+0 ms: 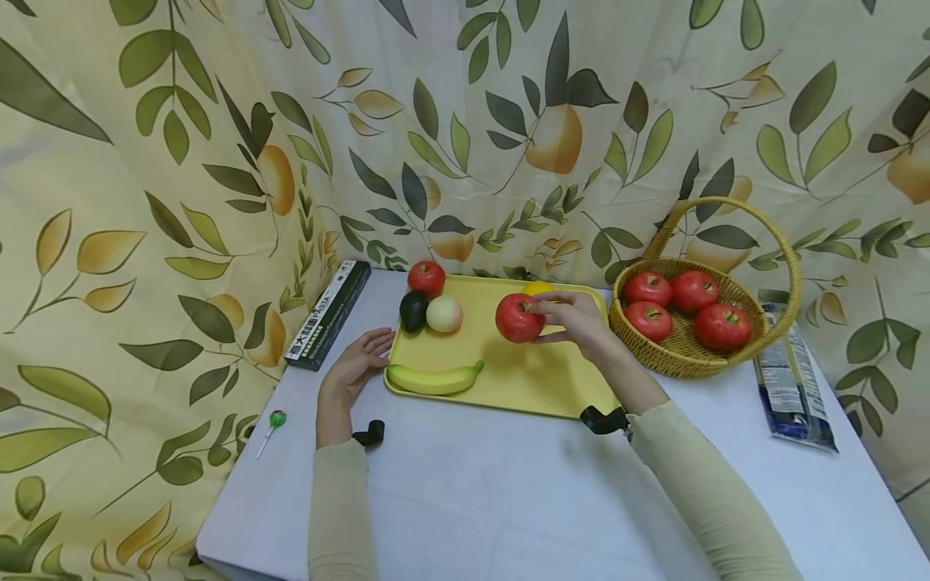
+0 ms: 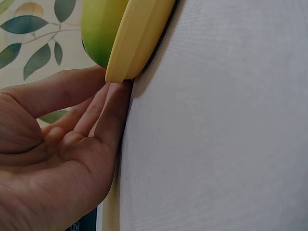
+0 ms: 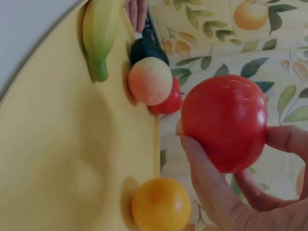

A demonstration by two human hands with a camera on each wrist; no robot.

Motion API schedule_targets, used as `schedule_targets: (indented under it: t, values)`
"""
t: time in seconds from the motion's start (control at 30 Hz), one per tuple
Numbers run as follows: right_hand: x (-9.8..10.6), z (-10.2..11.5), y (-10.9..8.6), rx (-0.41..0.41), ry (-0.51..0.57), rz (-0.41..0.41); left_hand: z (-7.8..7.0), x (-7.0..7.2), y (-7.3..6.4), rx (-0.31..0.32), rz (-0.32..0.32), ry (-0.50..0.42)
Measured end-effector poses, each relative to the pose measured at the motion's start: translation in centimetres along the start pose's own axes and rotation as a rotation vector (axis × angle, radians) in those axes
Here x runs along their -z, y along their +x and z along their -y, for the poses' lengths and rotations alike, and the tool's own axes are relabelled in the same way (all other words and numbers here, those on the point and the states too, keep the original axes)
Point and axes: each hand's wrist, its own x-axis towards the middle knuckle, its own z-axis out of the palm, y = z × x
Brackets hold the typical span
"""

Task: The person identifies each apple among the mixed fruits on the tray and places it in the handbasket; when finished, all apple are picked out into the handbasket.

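Observation:
My right hand (image 1: 574, 321) grips a red apple (image 1: 519, 318) above the yellow tray (image 1: 508, 379); in the right wrist view thumb and fingers clasp the apple (image 3: 225, 122) from its sides. At the tray's left edge rests my left hand (image 1: 356, 365), its fingertips at the rim and nothing in its grasp. Beside it on the tray lies a banana (image 1: 434, 379). A peach (image 1: 444, 314), a dark avocado (image 1: 414, 312) and another red apple (image 1: 426, 278) are grouped at the tray's left back. An orange-yellow fruit (image 3: 161, 204) sits near the back edge, partly hidden in the head view.
Right of the tray stands a wicker basket (image 1: 676, 367) with a tall handle, holding several red apples. A blue packet (image 1: 793, 387) lies beside it. On the left are a dark pasta box (image 1: 329, 315) and a green lollipop (image 1: 277, 419). A patterned curtain hangs behind the table.

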Motion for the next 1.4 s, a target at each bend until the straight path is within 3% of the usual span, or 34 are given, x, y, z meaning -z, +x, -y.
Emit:
schedule_targets:
  t: [0.47, 0.73, 1.1, 1.4]
  values:
    - [2.6, 0.2, -1.0, -0.024, -0.080, -0.041, 0.1, -0.3, -0.5, 0.004, 0.001, 0.019]
    - [4.6, 1.1, -2.1, -0.023, -0.056, -0.068, 0.2, -0.1, -0.3, -0.010, 0.013, 0.023]
    - [7.7, 2.2, -3.4, -0.023, -0.169, -0.098, -0.2, -0.2, -0.3, 0.008, 0.001, 0.018]
    - [9.8, 2.7, -3.9, -0.065, -0.226, -0.163, 0.0, -0.2, -0.2, -0.020, 0.034, 0.001]
